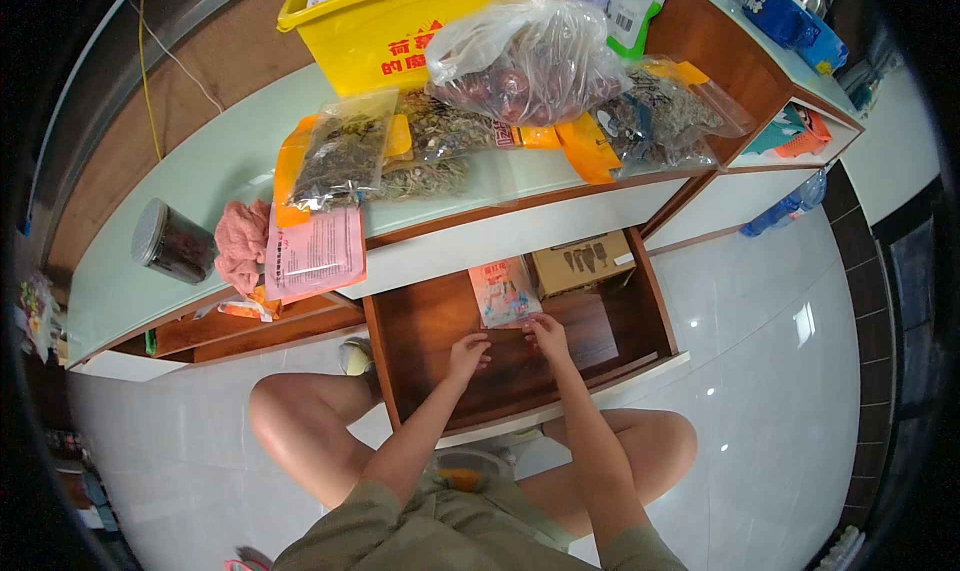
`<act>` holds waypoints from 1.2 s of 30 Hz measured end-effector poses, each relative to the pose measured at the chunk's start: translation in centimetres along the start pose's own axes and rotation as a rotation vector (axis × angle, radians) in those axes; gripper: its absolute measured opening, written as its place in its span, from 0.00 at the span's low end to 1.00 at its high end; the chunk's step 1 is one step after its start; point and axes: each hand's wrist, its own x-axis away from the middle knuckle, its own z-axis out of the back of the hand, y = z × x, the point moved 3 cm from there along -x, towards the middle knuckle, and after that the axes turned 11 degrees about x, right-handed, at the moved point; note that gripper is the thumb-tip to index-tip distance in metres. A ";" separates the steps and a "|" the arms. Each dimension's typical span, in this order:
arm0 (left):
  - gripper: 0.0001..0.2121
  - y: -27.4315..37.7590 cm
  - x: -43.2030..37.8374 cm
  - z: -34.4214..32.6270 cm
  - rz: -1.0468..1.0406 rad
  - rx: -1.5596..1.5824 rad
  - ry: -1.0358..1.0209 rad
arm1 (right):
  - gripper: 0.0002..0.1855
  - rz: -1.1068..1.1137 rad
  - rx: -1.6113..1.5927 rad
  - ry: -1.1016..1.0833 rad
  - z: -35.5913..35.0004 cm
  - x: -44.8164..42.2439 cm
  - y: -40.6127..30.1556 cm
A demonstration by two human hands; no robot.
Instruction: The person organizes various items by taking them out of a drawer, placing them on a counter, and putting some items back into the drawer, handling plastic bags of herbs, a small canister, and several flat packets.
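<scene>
Both hands are inside an open wooden drawer (pixel 420 331) of a white and brown cabinet. A printed packet (pixel 504 292) with a pink and orange design lies at the drawer's back. At its lower right corner, my right hand (pixel 549 337) touches it or is just over it; whether the fingers grip it cannot be told. My left hand (pixel 469 357) is just below the packet's lower left corner, fingers slightly curled and apart, with nothing seen in them. Right of the packet sits a brown cardboard box (pixel 583 265) with dark printed shapes.
On the glass-topped cabinet (pixel 247 151) stand a yellow tub (pixel 360 38), a plastic bag of round reddish items (pixel 525 76), bags of dried herbs (pixel 345 151), a pink packet (pixel 315 252), a pink cloth (pixel 241 245) and a lidded jar (pixel 176 245). My knees flank the drawer.
</scene>
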 end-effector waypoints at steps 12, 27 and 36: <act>0.14 -0.8 -3.9 -0.3 -0.046 0.107 0.189 | 0.19 0.024 -0.026 0.103 0.8 -2.0 1.6; 0.10 -0.3 -6.0 0.1 -0.110 0.110 0.248 | 0.18 -0.012 -0.002 0.131 0.7 -2.3 1.2; 0.08 0.7 -6.0 0.3 -0.117 0.109 0.261 | 0.14 -0.075 0.009 0.090 0.5 -2.4 1.4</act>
